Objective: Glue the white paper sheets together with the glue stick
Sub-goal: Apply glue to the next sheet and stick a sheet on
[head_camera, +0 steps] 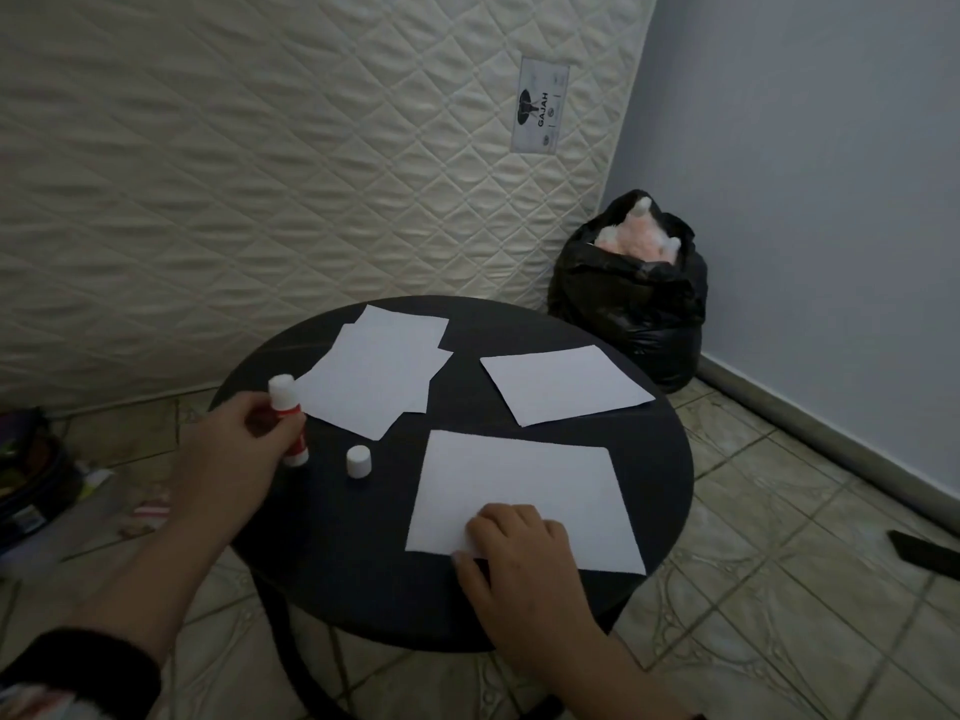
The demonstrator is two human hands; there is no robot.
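On a round black table (337, 563) lie white paper sheets: a near sheet (530, 485), a far-right sheet (563, 384), and a loose overlapping pile (379, 371) at the far left. My left hand (234, 449) grips a red-and-white glue stick (288, 418), standing upright on the table beside the pile. Its white cap (359, 461) stands alone on the table, just right of the stick. My right hand (514, 558) rests with curled fingers on the near edge of the near sheet, pressing it down.
A quilted mattress (260, 174) leans against the wall behind the table. A black plastic bag (634, 304) with something pink inside sits in the corner at the right. Tiled floor surrounds the table, with clutter (31, 475) at the left.
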